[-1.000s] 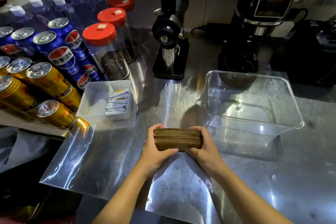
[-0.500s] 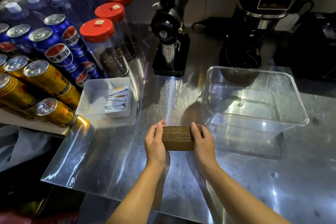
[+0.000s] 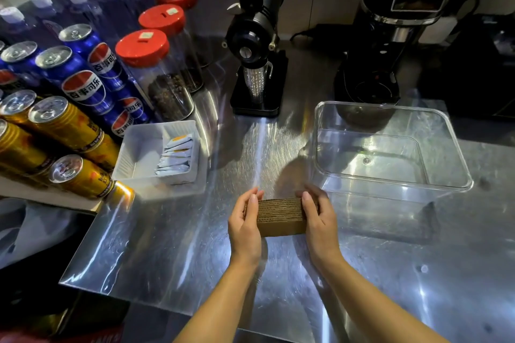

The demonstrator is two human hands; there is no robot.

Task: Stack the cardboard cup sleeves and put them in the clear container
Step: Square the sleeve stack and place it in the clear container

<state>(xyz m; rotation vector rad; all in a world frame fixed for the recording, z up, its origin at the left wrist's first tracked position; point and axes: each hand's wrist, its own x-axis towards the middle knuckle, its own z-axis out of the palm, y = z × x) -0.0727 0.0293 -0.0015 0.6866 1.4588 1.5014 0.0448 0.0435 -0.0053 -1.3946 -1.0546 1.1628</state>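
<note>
Left hand (image 3: pixel 246 227) fingers (image 3: pixel 252 205) straight and held together, pressed flat against the left end of the stack of cardboard cup sleeves (image 3: pixel 281 216). Right hand (image 3: pixel 320 221) mirrors it: fingers (image 3: pixel 308 203) together, flat on the right end. Stack squeezed between the two palms, sleeve edges showing as fine brown layers on top. It sits low over the steel counter (image 3: pixel 172 245); contact with the surface cannot be told.

Both forearms enter from 6 o'clock, bare, converging on the stack.

Clear container (image 3: pixel 457 175) at 2 o'clock from the stack, near but apart from it, upright, open-topped, nothing inside. Its near-left corner is just beside the right hand's knuckles.

At 10 o'clock from the stack, a white tray (image 3: pixel 136 153) holding a short row of sachets (image 3: pixel 175 156) standing on edge at its right side.

Farther out at 9 to 10 o'clock: gold cans (image 3: pixel 64 125) lying stacked, blue cans (image 3: pixel 83 83) above them, capped water bottles (image 3: pixel 75 5) behind. Red-lidded jars (image 3: pixel 150 64) in a line running toward 11 o'clock, dark contents in their lower halves.

At 12 o'clock, a black grinder (image 3: pixel 255 44) on a square base. At 1 o'clock, a larger black machine (image 3: pixel 390 36) with a hopper, directly behind the container.
</note>
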